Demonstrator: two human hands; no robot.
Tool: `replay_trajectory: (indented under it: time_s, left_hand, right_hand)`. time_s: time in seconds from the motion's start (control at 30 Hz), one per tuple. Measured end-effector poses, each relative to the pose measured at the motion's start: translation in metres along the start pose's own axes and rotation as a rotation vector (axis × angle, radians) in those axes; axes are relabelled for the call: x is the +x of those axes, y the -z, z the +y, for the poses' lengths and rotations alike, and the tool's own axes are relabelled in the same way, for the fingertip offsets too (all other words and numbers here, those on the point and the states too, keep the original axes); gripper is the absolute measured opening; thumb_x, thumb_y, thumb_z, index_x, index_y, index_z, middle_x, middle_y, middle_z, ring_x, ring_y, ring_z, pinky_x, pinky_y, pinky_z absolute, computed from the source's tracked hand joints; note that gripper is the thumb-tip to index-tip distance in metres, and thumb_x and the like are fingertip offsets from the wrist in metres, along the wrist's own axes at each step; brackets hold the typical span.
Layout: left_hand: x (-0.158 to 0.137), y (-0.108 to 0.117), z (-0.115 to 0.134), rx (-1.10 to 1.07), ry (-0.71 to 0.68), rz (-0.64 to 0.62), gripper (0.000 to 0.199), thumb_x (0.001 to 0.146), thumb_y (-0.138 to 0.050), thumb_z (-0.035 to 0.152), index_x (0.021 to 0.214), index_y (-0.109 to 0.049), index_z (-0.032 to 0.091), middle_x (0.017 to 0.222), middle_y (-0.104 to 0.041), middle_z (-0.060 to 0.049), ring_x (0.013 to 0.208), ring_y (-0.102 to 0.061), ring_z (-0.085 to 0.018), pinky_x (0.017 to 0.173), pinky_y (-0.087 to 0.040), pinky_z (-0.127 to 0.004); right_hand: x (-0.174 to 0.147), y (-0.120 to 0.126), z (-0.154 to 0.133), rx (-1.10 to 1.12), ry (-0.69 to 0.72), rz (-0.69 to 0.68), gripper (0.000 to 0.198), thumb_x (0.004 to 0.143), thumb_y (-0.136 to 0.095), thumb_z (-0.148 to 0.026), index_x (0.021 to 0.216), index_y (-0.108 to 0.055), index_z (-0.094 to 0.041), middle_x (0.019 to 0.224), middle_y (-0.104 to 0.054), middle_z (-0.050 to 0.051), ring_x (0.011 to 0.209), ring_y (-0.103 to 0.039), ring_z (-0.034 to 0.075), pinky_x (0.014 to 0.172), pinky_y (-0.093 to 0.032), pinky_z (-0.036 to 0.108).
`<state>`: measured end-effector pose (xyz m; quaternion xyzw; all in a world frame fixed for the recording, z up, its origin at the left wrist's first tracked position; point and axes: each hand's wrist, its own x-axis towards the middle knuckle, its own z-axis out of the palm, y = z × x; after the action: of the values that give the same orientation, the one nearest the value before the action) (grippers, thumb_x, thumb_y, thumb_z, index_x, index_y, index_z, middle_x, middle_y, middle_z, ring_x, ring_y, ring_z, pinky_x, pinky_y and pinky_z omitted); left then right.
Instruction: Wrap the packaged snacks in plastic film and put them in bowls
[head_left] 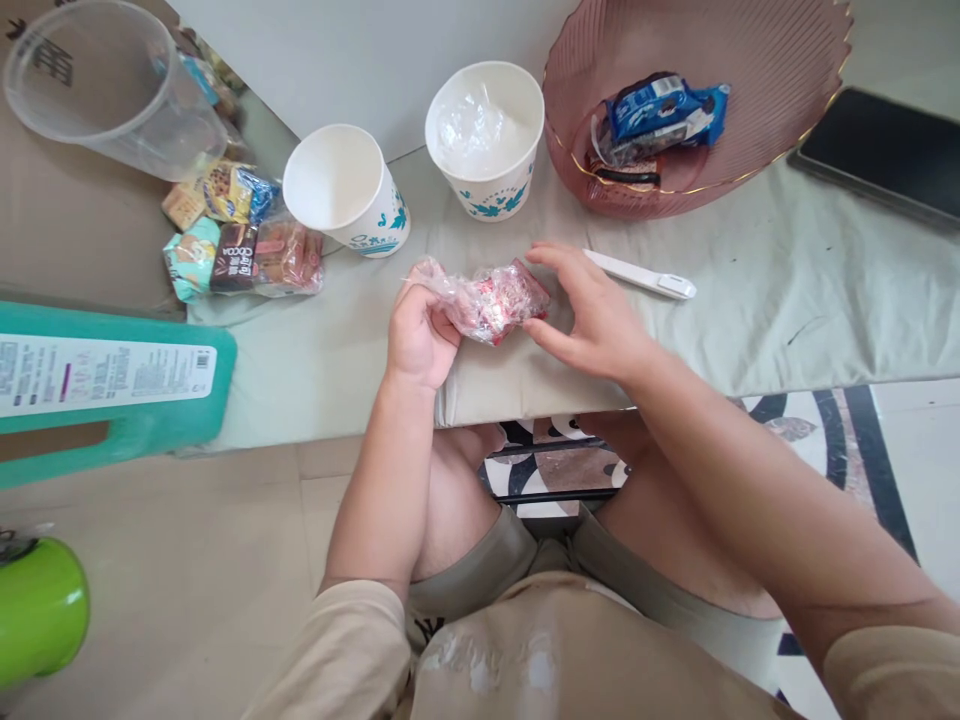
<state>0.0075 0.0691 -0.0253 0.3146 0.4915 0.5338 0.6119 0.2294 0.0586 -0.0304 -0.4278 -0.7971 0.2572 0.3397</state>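
My left hand (421, 335) pinches one end of a clear, crinkled plastic bag with red and pink wrapped pieces (499, 303) in it. What exactly these pieces are, I cannot make out. At the bag's other end, my right hand (592, 315) has its thumb and fingers spread around the bag, close to or lightly touching it. Just beyond the right hand lies a white utility knife (641, 275). Two white paper cups with teal leaf prints stand behind the bag: the left cup (341, 190) looks empty, and the right cup (487, 140) has crumpled clear plastic inside.
A pink ribbed bowl (780, 170) holds blue snack packets (660, 110). At right lies a black phone (889, 150). Packaged snacks (244, 258) and a clear plastic tub (112, 90) are at left, near a teal jug (150, 375). A green bin (41, 610) is below.
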Motion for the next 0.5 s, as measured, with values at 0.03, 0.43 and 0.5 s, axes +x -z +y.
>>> replay_trajectory:
  time_s: [0.03, 0.43, 0.5]
  left_hand:
    - [0.000, 0.001, 0.000, 0.025, -0.011, 0.008, 0.031, 0.069, -0.076, 0.037, 0.081, -0.049, 0.026, 0.068, -0.047, 0.004, 0.058, -0.054, -0.013, 0.057, -0.050, -0.028]
    - [0.000, 0.009, -0.002, 0.214, -0.199, 0.186, 0.030, 0.077, -0.069, 0.043, 0.076, -0.045, 0.025, 0.068, -0.042, 0.002, 0.056, -0.043, -0.013, 0.052, -0.037, -0.027]
    - [0.002, 0.015, -0.002, 0.215, -0.228, 0.230, 0.035, 0.079, -0.071, 0.047, 0.077, -0.044, 0.025, 0.068, -0.040, 0.002, 0.056, -0.043, -0.013, 0.052, -0.037, -0.028]
  right_hand:
    - [0.002, -0.004, -0.001, 0.003, 0.005, -0.016, 0.065, 0.088, -0.064, -0.046, 0.147, -0.052, -0.021, 0.155, -0.057, 0.018, 0.144, -0.052, 0.038, 0.120, -0.041, 0.055]
    - [0.011, -0.008, -0.012, 0.009, -0.102, -0.035, 0.036, 0.094, -0.055, -0.029, 0.125, -0.070, -0.023, 0.088, -0.072, 0.007, 0.086, -0.063, 0.026, 0.087, -0.051, 0.042]
    - [0.006, 0.000, -0.008, 0.006, -0.153, 0.044, 0.027, 0.092, -0.054, -0.028, 0.111, -0.072, -0.023, 0.088, -0.071, 0.007, 0.082, -0.063, 0.025, 0.082, -0.051, 0.041]
